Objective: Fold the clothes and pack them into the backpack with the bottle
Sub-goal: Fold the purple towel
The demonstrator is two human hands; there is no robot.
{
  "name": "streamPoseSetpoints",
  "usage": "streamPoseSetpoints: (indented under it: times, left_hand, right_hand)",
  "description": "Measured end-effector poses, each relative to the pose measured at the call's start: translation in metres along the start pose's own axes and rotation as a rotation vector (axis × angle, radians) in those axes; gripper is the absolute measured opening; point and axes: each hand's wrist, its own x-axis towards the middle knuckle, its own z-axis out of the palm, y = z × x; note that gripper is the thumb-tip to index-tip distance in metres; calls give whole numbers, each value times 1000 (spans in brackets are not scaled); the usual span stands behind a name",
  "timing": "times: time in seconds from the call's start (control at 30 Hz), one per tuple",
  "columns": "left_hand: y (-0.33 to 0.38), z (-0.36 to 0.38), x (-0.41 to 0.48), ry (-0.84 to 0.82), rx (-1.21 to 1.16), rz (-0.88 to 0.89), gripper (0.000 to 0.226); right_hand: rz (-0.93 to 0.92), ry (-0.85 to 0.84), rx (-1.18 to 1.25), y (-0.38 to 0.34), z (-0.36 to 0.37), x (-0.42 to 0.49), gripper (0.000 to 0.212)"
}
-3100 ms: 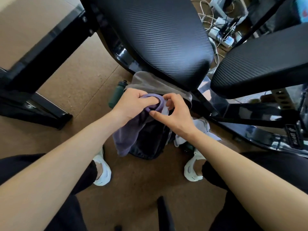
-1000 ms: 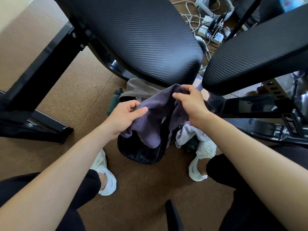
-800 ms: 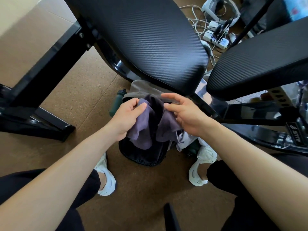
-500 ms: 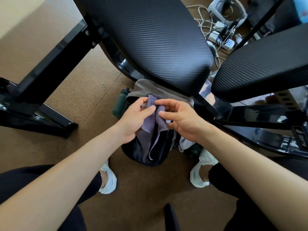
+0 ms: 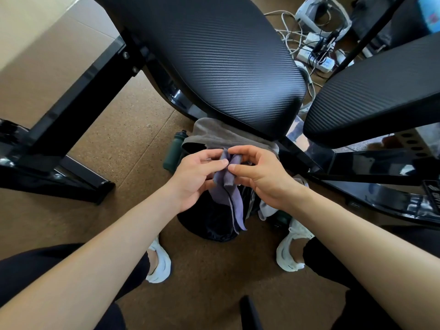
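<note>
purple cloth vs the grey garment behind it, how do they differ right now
The purple cloth is pinched by both the left hand and right hand and hangs over the dark backpack; the grey garment lies untouched under the bench pad. The purple cloth is gathered narrow, the grey garment spread wider. Both are soft fabric.

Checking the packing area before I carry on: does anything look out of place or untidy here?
Mostly floor clutter. The green bottle lies on its side beside the black backpack, not in it. A grey garment sits crumpled under the bench seat. Both hands hold the purple cloth, bunched.
</note>
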Motion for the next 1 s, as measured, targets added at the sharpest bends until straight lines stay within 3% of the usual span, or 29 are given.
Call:
streamPoseSetpoints:
  times: [0.1, 0.17, 0.27, 0.4, 0.47, 0.57, 0.67, 0.9, 1.0]
  left_hand:
    - [0, 0, -1, 4, -28, 5, 17]
    - [0, -1, -4, -31, -50, 71, 22]
    - [-4, 0, -9, -19, 215, 290, 52]
    - [-5, 0, -8, 54, 376, 444, 41]
    - [-2, -3, -7, 70, 360, 442, 34]
    - [5, -6, -6, 109, 321, 423, 31]
    - [13, -13, -5, 162, 241, 408, 26]
    - [39, -36, -15, 291, 37, 428, 21]
    - [40, -52, -14, 442, 50, 455, 21]
  right_hand:
    - [32, 52, 66, -1, 0, 2, 29]
    - [75, 87, 151, -3, -2, 3, 30]
    - [102, 102, 208, -3, -2, 4, 38]
    - [66, 68, 154, -2, -3, 2, 31]
    - [28, 52, -15, 0, -6, 2, 25]
    - [-57, 18, -560, 6, -15, 5, 17]
    - [-69, -128, -997, 11, -17, 5, 15]
    - [88, -249, -1481, 26, -31, 8, 20]
    - [172, -236, -1502, 22, -41, 8, 10]
